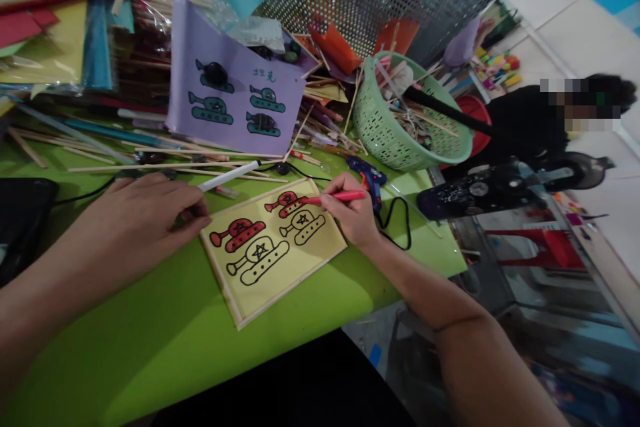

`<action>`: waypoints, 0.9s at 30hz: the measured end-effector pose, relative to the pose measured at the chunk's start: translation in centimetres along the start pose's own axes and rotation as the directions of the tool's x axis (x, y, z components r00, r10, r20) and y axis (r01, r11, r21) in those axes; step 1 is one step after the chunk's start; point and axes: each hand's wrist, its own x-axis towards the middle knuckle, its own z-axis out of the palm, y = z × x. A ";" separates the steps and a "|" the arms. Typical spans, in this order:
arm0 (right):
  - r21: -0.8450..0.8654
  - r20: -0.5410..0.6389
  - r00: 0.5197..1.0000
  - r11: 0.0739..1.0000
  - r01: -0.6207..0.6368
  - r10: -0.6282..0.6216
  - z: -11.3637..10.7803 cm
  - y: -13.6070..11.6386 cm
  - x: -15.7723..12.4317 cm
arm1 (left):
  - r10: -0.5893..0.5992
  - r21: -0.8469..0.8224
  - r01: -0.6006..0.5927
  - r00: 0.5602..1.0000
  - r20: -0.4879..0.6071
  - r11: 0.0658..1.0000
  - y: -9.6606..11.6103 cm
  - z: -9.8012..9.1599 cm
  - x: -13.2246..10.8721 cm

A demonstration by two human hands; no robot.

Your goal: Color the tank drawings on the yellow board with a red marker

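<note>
A yellow sheet with a pale wooden stick border (280,287) lies tilted on the table. It bears tank drawings in black outline, two coloured red and two uncoloured. My right hand (353,213) grips a red marker (345,196), its tip at the upper right red tank. At the sheet's left edge, my left hand (150,213) is curled, thumb and forefinger close together near the corner. A white marker with a black tip (227,177) juts out from between its fingers. Behind stands a purple sheet (240,97) with green tanks and dark stones on it.
A green basket (367,127) filled with odds and ends stands at the back right, beside a blue glue gun (367,177) and a dark bottle (465,193). Wooden sticks (165,165) clutter the back. A black object (23,227) sits at left. A person (530,120) is at far right.
</note>
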 end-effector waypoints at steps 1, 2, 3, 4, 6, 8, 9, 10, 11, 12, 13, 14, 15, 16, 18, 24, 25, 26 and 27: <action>0.004 0.001 1.000 1.000 0.001 -0.001 0.0 0.0 0.0 | -0.001 -0.002 0.001 1.000 0.002 1.000 0.0 0.0 0.0; 0.008 0.000 1.000 1.000 0.004 -0.004 0.0 -0.1 0.0 | 0.000 -0.003 0.000 1.000 0.003 1.000 0.0 -0.1 0.0; 0.012 -0.001 1.000 1.000 0.005 -0.005 0.0 -0.1 0.0 | 0.002 -0.003 -0.002 1.000 0.006 1.000 0.1 -0.1 0.0; 0.014 -0.001 1.000 1.000 0.006 -0.006 0.0 -0.1 0.0 | 0.001 -0.002 -0.001 1.000 0.012 1.000 0.1 -0.2 0.0; 0.012 0.000 1.000 1.000 0.004 -0.004 0.0 -0.1 0.0 | -0.004 0.002 0.004 1.000 0.029 1.000 0.2 -0.3 0.0; 0.006 0.003 1.000 1.000 -0.004 0.004 0.0 -0.1 0.0 | -0.009 0.002 0.009 0.999 0.049 1.000 0.3 -0.3 0.0; 0.003 0.004 1.000 1.000 -0.008 0.008 0.0 -0.1 0.0 | -0.011 0.001 0.011 0.999 0.051 1.000 0.4 -0.4 0.0; 0.000 0.005 1.000 1.000 -0.012 0.012 0.0 -0.1 0.0 | -0.011 0.000 0.011 0.999 0.049 1.000 0.4 -0.4 0.0; -0.003 0.006 1.000 1.000 -0.016 0.016 0.0 -0.1 0.0 | -0.011 0.000 0.011 0.999 0.045 1.000 0.4 -0.4 0.1; -0.004 0.009 1.000 1.000 -0.018 0.018 0.0 -0.1 0.0 | -0.014 0.000 0.014 0.999 0.041 1.000 0.4 -0.4 0.1; -0.001 0.013 1.000 1.000 -0.018 0.018 0.0 -0.2 0.0 | -0.018 0.000 0.018 0.999 0.039 1.000 0.4 -0.4 0.1; 0.004 0.018 1.000 1.000 -0.017 0.017 0.0 -0.2 0.0 | -0.022 -0.001 0.022 0.999 0.043 1.000 0.4 -0.4 0.1; 0.012 0.027 1.000 1.000 -0.015 0.015 0.0 -0.3 0.0 | -0.025 -0.001 0.026 0.999 0.048 1.000 0.4 -0.4 0.1; 0.022 0.037 0.999 1.000 -0.012 0.011 0.0 -0.3 0.0 | -0.027 0.000 0.027 0.998 0.054 1.000 0.4 -0.4 0.1; 0.038 0.052 0.999 0.999 -0.003 0.001 0.0 -0.4 0.0 | -0.029 0.005 0.029 0.998 0.059 1.000 0.4 -0.5 0.1; 0.028 0.030 0.999 1.000 0.012 -0.013 0.0 -0.3 0.0 | -0.006 0.009 0.006 0.999 0.051 1.000 0.2 -0.3 -0.1; 0.012 0.022 1.000 1.000 0.011 -0.011 0.0 -0.3 0.0 | -0.003 0.008 0.003 0.999 0.048 1.000 0.2 -0.3 -0.1; -0.001 0.016 1.000 1.000 0.008 -0.008 0.0 -0.2 0.0 | -0.002 0.006 0.002 0.999 0.043 1.000 0.2 -0.3 -0.2; -0.010 0.012 1.000 1.000 0.004 -0.004 0.0 -0.2 0.0 | -0.002 0.004 0.002 0.999 0.039 1.000 0.1 -0.2 -0.2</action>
